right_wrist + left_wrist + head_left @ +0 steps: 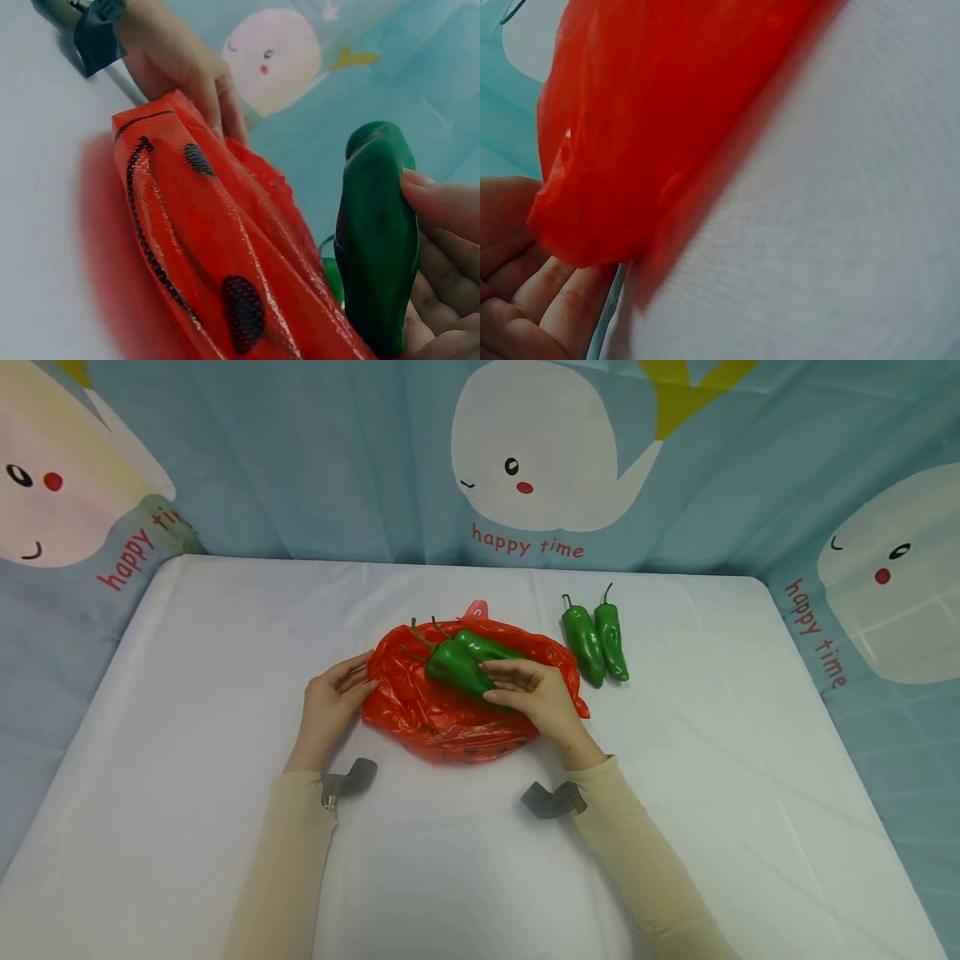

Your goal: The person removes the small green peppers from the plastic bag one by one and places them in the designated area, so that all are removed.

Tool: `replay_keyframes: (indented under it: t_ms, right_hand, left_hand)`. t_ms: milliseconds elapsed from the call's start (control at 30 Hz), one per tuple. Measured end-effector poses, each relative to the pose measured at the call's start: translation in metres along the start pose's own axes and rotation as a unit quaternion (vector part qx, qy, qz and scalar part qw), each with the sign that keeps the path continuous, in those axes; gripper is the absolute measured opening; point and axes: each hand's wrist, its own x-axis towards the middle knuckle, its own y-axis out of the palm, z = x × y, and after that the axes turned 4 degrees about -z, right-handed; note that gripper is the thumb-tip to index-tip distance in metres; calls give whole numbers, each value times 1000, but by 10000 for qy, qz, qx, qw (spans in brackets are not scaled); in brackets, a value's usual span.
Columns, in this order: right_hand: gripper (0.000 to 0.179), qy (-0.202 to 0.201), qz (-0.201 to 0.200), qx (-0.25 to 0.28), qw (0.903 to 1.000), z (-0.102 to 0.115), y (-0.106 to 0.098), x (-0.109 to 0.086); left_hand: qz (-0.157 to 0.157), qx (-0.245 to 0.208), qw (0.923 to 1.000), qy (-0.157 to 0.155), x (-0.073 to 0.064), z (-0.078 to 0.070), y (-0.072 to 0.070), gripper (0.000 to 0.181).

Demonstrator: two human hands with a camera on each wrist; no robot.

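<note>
A blue curtain (337, 460) printed with pale whales (536, 452) and red lettering hangs behind and around a white table (225, 635); the table's far edge runs across at twelve o'clock, its rounded far corners at ten and two.

Near the middle lies a red plastic bag (450, 727), crumpled, its mouth facing up, with a small loop rising at twelve and dark printed marks (244, 311) on its near side; over that mouth the right hand (543, 697) comes in from four o'clock and pinches a green pepper (457, 668) between thumb and fingers, its stem toward eleven. Just behind it a second pepper (487, 646) shows within the bag's outline; a third stem sticks out at nine o'clock of these — its body is hidden, so I cannot tell how many peppers are inside.

The left hand (330, 697) grips the bag's rim at nine o'clock, thumb toward the near side; two more peppers (597, 643) lie side by side on the cloth at two o'clock, stems toward twelve, the nearer one just beside the rim.

The bag sits well apart from both side edges; white cloth spreads widely at nine, at six between the beige sleeves (637, 852), and at three.
</note>
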Motion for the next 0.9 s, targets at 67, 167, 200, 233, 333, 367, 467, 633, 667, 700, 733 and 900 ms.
replay_keyframes:
  t_ms: [67, 167, 200, 233, 333, 367, 467, 633, 667, 700, 733, 900]
  right_hand:
    - [38, 12, -27, 18, 10000, 1, -1, 0]
    - [38, 16, -95, 38, 9999, 2, -2, 0]
    - [38, 13, -121, 53, 9999, 2, -3, 0]
    - [38, 7, -145, 69, 9999, 2, -3, 0]
    - [38, 21, -198, 140, 9997, 3, -5, -1]
    - [38, 29, -218, 167, 9996, 3, -5, 0]
    - [38, 32, -271, 229, 9994, 4, -7, 0]
    - [37, -5, -354, 261, 9990, 5, -11, 0]
    - [37, -11, -365, 257, 9990, 5, -12, 0]
    - [37, -15, -371, 260, 9990, 5, -13, 0]
    - [37, -23, -387, 264, 9989, 5, -13, 1]
    - [37, -91, -467, 288, 9985, 8, -17, 0]
  left_hand:
    - [14, -23, 10000, 24, 0, 0, 0, 45]
    - [24, -45, 10000, 63, 0, -1, 0, 45]
    - [21, -48, 10000, 71, 0, -1, 0, 45]
    - [22, -42, 10000, 79, 0, -1, 0, 45]
    - [5, -3, 10000, 78, -1, 0, 0, 45]
    - [3, 12, 10000, 81, -1, 0, 0, 45]
    - [6, 12, 10000, 96, -1, 0, 0, 45]
    - [31, -66, 9999, 107, -1, -1, 0, 45]
    - [33, -75, 9999, 103, -1, -1, 0, 45]
    - [33, -74, 9999, 109, -1, -1, 0, 45]
    - [35, -70, 9999, 117, -1, -1, 0, 45]
    - [3, 7, 10000, 91, -1, 0, 0, 44]
